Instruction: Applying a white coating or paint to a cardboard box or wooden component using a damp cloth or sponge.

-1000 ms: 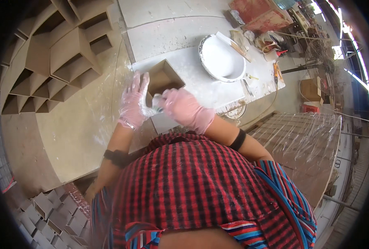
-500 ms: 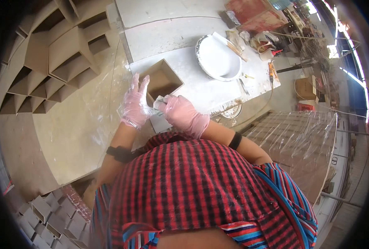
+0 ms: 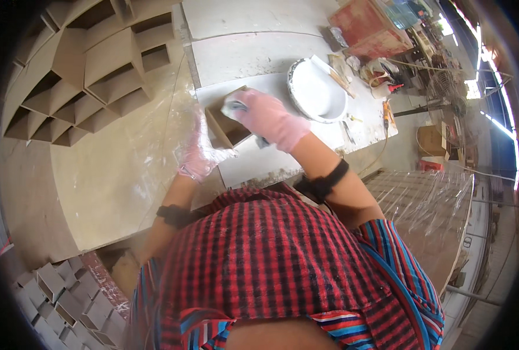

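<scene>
A small open brown board box [image 3: 217, 121] sits on the white-topped work table [image 3: 253, 166]. My left hand [image 3: 200, 150], in a pink glove under clear plastic with white smears, lies along the box's left side. Its fingers point away from me and its thumb is spread to the right. Over the far right part of the box is my right hand [image 3: 274, 121], also in a pink glove. It is closed on a crumpled, whitish-grey cloth [image 3: 234, 107] at the far rim. My right hand hides much of the box's right side.
A round white basin [image 3: 319, 93] stands right of the box, with a brush [image 3: 342, 84] by its rim. Stacked brown boxes [image 3: 116, 67] fill the far left. A wrapped pallet load [image 3: 417, 198] stands at the right. More boxes [image 3: 67, 300] lie lower left.
My right hand has moved from the box's near edge to its far rim with the cloth. My left hand has shifted slightly, its thumb now spread wide. The whole view has shifted a little.
</scene>
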`<state>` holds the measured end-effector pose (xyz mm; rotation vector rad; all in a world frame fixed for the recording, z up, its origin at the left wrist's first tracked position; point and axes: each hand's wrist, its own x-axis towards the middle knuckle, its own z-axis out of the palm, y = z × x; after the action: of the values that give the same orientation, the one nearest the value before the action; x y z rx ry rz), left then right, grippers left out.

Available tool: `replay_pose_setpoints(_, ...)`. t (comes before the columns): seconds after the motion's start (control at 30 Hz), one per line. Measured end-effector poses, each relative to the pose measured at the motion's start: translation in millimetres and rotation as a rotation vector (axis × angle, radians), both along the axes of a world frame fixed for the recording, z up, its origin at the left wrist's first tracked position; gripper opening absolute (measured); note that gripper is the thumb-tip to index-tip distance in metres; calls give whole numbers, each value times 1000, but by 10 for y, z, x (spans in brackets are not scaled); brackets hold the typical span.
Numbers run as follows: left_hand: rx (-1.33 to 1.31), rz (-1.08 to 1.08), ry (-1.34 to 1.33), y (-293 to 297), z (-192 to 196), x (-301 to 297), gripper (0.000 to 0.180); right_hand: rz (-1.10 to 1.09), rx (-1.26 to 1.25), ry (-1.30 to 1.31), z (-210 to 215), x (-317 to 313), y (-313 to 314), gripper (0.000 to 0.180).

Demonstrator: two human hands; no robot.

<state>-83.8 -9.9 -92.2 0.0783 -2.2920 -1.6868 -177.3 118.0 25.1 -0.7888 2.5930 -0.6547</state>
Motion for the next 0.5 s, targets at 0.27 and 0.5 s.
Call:
replay_pose_setpoints(0.27, 1690, -85, -481, 66, 110, -90, 76, 389, 217, 72, -373, 14, -253, 27)
replay_pose_setpoints(0.5, 682, -5, -272, 18, 31, -68, 77, 623, 368, 27, -151, 148, -93, 27)
